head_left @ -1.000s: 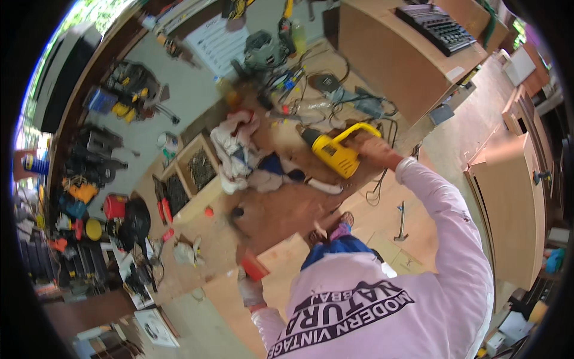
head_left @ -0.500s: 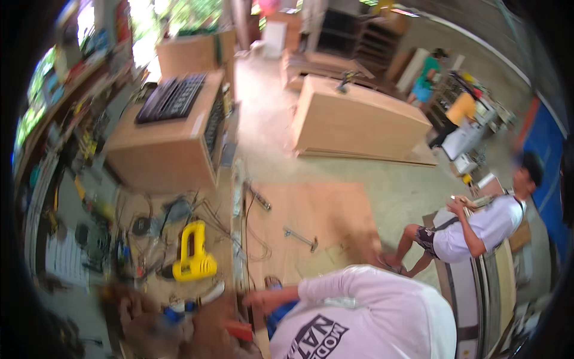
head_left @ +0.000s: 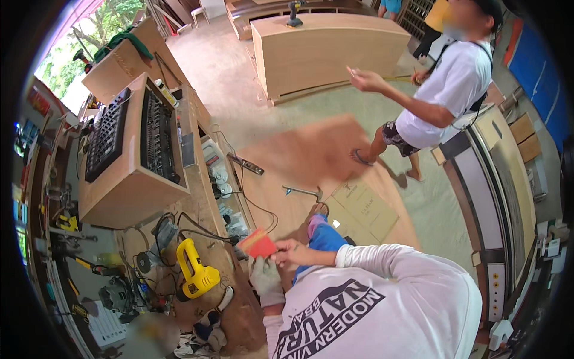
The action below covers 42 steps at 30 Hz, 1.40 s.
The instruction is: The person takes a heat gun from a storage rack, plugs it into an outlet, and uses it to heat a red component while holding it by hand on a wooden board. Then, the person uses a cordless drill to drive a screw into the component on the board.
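Note:
In front of my torso, slightly left of centre, my left hand (head_left: 266, 279) wears a pale grey work glove and pinches the lower edge of a flat red rectangular piece with a tan band (head_left: 257, 244). My bare right hand (head_left: 291, 252) reaches in from the right, and its fingers close on the same piece at its right edge. What exactly the piece is, I cannot make out. To the left on the wooden workbench (head_left: 242, 305) lies a yellow power tool (head_left: 196, 272). A dark blue and white bundle (head_left: 208, 330), perhaps gloves, rests nearer me.
On a plywood sheet (head_left: 299, 149) lie a hammer (head_left: 303, 191) and flattened cardboard (head_left: 363, 210). A co-worker (head_left: 454, 87) stands at its right edge. Black cables (head_left: 191, 230) cross the bench. A wooden box with black racks (head_left: 125, 191) stands far left, a long cabinet (head_left: 323, 57) beyond.
My view has swung down and right. My right hand now grips the red piece, which is raised higher beside my gloved left hand. The co-worker stands closer, one arm held out.

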{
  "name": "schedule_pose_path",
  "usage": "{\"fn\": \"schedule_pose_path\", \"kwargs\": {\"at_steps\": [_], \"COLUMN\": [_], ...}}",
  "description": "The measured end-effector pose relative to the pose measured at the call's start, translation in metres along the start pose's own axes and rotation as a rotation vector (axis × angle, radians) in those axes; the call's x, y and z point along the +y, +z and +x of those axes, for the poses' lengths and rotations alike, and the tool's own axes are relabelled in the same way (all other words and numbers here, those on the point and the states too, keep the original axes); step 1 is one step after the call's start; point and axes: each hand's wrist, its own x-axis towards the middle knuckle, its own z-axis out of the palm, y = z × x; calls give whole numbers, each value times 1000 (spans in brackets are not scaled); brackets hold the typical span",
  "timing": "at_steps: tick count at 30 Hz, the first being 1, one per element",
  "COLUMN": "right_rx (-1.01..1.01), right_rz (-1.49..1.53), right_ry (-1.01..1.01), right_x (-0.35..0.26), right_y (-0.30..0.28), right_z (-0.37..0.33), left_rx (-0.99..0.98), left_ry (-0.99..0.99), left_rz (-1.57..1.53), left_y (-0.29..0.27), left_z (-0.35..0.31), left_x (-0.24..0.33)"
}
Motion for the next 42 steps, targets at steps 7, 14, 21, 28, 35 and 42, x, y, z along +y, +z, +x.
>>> {"fn": "schedule_pose_path", "kwargs": {"at_steps": [7,14,21,28,35,42], "right_rx": [174,455,728,816,671,1222], "right_rz": [-472,-228,-274,-194,-1652,-268], "right_ry": [-53,65,15,127,268,550], "right_x": [-91,-165,-202,-266,-176,-219], "right_y": [-170,-314,-425,-564,-767,-767], "right_z": [11,5,30,119,129,184], "left_rx": [78,-74,17,-450,-916,-794], "left_ry": [-498,-417,-563,-902,-155,-320], "left_rz": [-1062,-717,-911,-826,-191,-282], "left_y": [128,220,319,400,496,551], "left_z": [135,262,375,514,667,813], "left_x": [30,95,51,47,133,157]}}
